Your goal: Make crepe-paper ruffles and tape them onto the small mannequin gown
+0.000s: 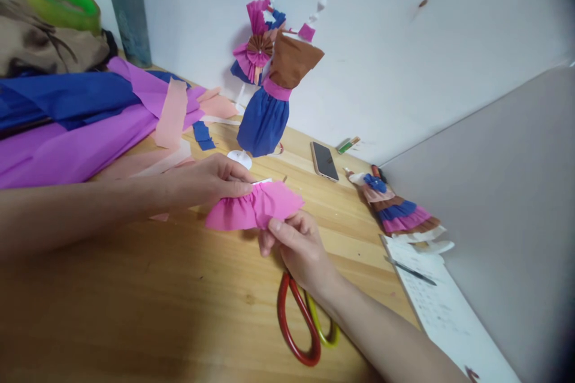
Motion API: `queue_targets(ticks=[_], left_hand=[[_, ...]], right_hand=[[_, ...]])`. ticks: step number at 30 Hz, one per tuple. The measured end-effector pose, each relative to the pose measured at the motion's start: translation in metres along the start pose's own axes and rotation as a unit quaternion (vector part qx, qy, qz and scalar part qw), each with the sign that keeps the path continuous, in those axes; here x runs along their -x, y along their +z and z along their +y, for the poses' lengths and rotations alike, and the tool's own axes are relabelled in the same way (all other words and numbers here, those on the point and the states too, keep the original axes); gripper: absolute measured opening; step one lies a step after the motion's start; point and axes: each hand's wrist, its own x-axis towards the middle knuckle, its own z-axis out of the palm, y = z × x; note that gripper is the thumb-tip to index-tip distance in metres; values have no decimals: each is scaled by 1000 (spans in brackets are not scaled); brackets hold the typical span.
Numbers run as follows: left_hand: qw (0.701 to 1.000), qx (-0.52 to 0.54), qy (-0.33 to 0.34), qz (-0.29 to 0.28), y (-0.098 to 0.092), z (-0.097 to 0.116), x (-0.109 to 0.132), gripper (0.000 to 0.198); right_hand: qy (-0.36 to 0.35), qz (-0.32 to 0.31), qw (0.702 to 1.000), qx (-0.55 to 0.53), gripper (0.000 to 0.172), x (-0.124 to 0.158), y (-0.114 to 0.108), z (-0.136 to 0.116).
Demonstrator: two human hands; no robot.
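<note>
A gathered strip of pink crepe paper (242,209) is held up between both hands over the table. My left hand (215,178) pinches its upper edge, where a sliver of white shows behind. With thumb and fingers, my right hand (300,239) grips the lower right part of the frill. Beneath my right wrist lie scissors (284,317) with red and yellow handles, their blades hidden. Just beyond my hands stands a paper doll dress form (265,119) with a blue skirt, pink waistband and brown top.
Crepe paper sheets (85,96) in blue, purple and peach lie at left, near a tape roll (63,3) and a flask (128,18). Another paper doll (257,54) stands behind. Rightward are a phone (324,161), a lying doll (399,209) and a notebook (442,305) with a pen (415,273).
</note>
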Motion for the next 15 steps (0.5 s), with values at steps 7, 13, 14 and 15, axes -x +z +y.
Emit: queue_targets(ticks=[7,13,14,15], left_hand=[[1000,-13,18,7,-2,-3,-1,24],[999,-20,16,20,-4,-4,-2,28],[1000,-16,16,19,-3,-3,-2,27],[1000,-11,15,17,-3,-3,-2,27]], right_hand=[[42,-23,994,-97,34,0,2,-6],[61,-55,997,-8,40,-2,1,-3],[59,-52,997,21,42,-2,2,-2],[58,-47,996,46,44,-2,3,-2]])
